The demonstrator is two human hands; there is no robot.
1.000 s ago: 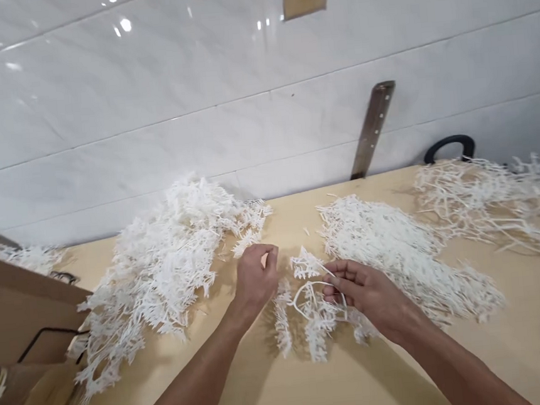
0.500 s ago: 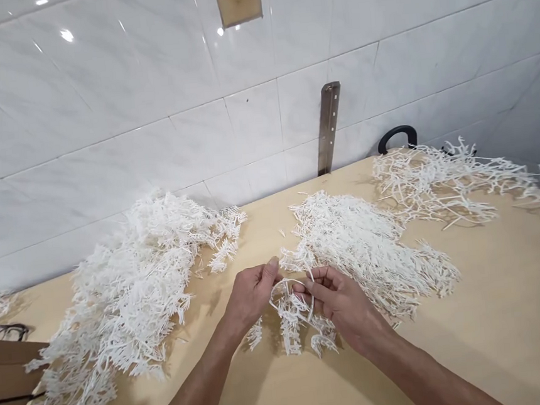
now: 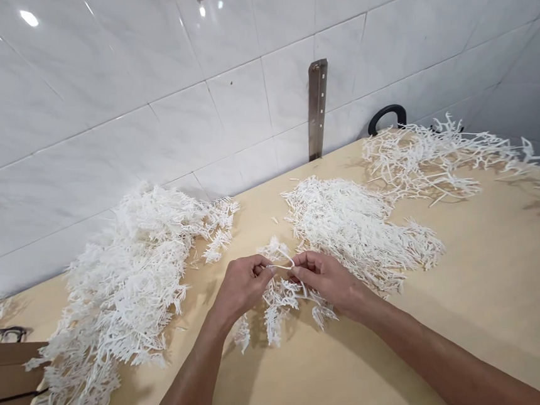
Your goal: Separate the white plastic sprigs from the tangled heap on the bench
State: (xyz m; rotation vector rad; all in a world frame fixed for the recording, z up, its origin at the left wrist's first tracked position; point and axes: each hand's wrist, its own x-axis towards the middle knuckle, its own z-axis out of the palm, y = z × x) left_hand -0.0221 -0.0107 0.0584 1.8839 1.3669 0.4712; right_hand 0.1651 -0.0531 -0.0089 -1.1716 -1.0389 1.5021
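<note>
Near the middle of the table, my left hand (image 3: 247,284) pinches a thin white plastic stem between thumb and fingers. My right hand (image 3: 325,281) pinches the same branching white plastic stem (image 3: 282,266) from the other side, a short span of it showing between the two hands. Frilly white sprigs (image 3: 274,312) hang from it below my fingers, and another tuft (image 3: 275,249) shows just beyond them. Exactly where the stem ends inside each grip is hidden by the fingertips. A pile of short white plastic pieces (image 3: 351,220) lies right beyond my right hand.
A large heap of frilly white sprigs (image 3: 126,284) covers the left side. Bare branching white stems (image 3: 417,158) lie at the back right, by a black curved handle (image 3: 386,115). A metal strip (image 3: 318,110) leans on the tiled wall. Glasses (image 3: 10,333) and a cardboard box (image 3: 12,389) are at left.
The stem, bent in a wide loop before, now runs short and nearly straight between my fingertips. My hands have turned slightly, and the view has tilted down a little.
</note>
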